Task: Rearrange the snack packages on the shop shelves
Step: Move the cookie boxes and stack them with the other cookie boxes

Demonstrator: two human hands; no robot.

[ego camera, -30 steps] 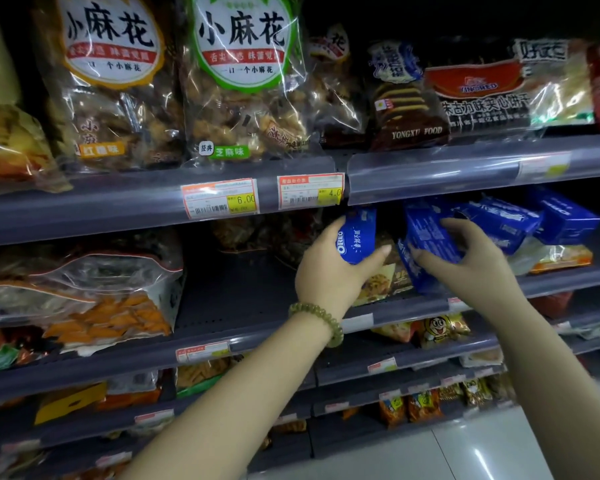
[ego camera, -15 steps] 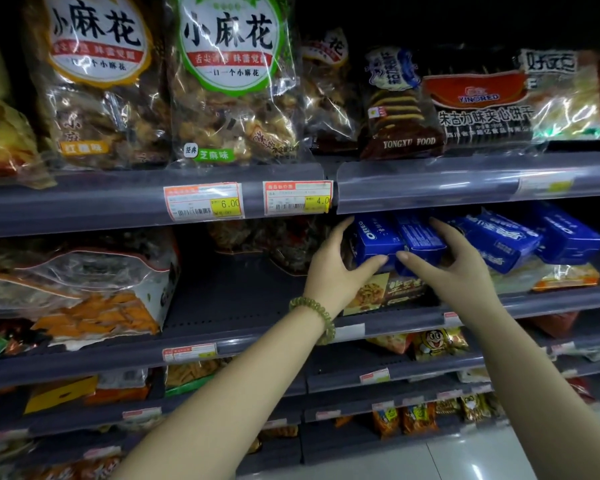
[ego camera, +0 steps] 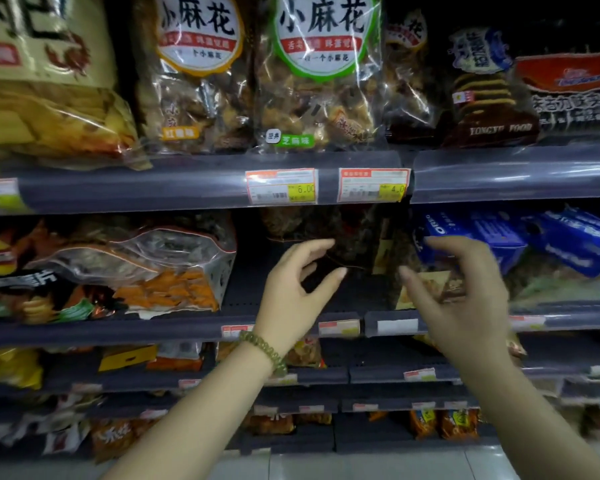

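Note:
Blue Oreo boxes (ego camera: 478, 233) lie in a row on the second shelf at the right, on top of flat snack packets. My right hand (ego camera: 465, 292) hovers just in front of and below the leftmost box, fingers spread, holding nothing. My left hand (ego camera: 298, 289), with a green bead bracelet on the wrist, is open in front of a dark gap on the same shelf, thumb and fingers curled apart. Behind that gap stands a dark snack bag (ego camera: 326, 230), dimly lit.
Clear bags of twisted dough snacks (ego camera: 319, 74) fill the top shelf above price tags (ego camera: 281, 186). A clear bag of orange chips (ego camera: 146, 271) lies left on the second shelf (ego camera: 118, 329). Lower shelves hold small packets; the tiled floor (ego camera: 361, 465) shows below.
Both hands have let go of the Oreo boxes, which now rest on the shelf. The hands have drawn back and down, and the view has shifted left.

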